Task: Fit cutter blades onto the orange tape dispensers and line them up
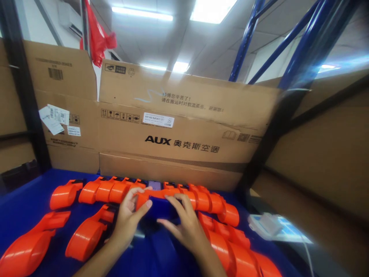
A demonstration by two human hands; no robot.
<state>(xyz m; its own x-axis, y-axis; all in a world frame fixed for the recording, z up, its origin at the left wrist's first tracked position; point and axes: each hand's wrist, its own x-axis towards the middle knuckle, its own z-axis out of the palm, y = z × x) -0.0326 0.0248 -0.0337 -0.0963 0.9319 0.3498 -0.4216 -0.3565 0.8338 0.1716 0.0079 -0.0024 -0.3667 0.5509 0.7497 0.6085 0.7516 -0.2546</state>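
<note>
In front of me, my left hand (132,209) grips the left end of an orange plastic piece (143,198), its thumb pressed on the near side. A dark blue part (163,207) shows against that piece; whether the two are joined I cannot tell. My right hand (184,219) is curled round the right end, fingertips on top and thumb below the blue part. Round orange plastic housings with flat arms lie about: one (85,234) is just left of my left wrist, and a row (201,200) runs behind my right hand.
Several more housings (99,190) line the back left of the blue table surface (161,250). Others (239,257) stand at the right front. A cardboard wall (184,134) closes the back, between dark rack posts (259,150). A white device with a cable (268,225) lies at right.
</note>
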